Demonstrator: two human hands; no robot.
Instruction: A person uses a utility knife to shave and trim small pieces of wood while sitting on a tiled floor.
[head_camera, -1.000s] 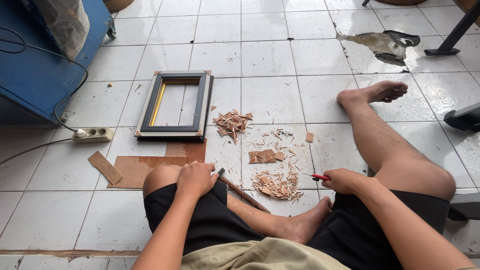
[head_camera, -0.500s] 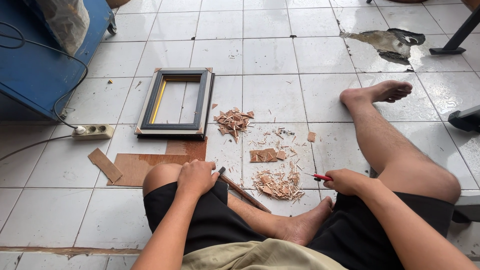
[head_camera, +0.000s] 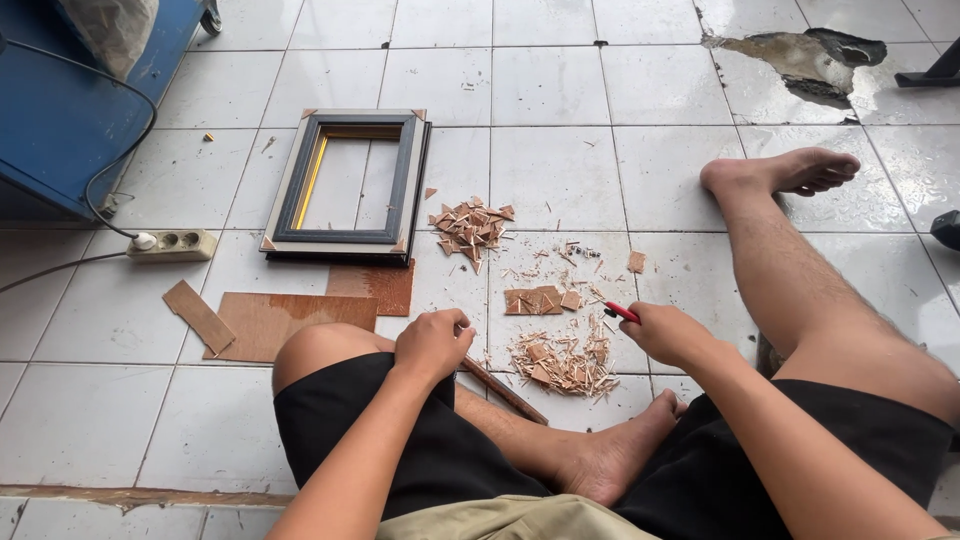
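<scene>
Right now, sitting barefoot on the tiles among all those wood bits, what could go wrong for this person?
1. The right hand holds a red-handled tool close to the bare foot; a slip might nick skin.
2. The splinter pile lies right beside that foot and could prick it.
3. The thin wooden strip under the left hand rests on the bent leg, so pressure there may jab it.

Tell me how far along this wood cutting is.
Done: a pile of cut triangles and a heap of shavings lie on the tiled floor. In hand: right hand holds a red-handled cutter; left hand grips a thin wooden strip. Left: uncut brown sheets beside the picture frame.
</scene>
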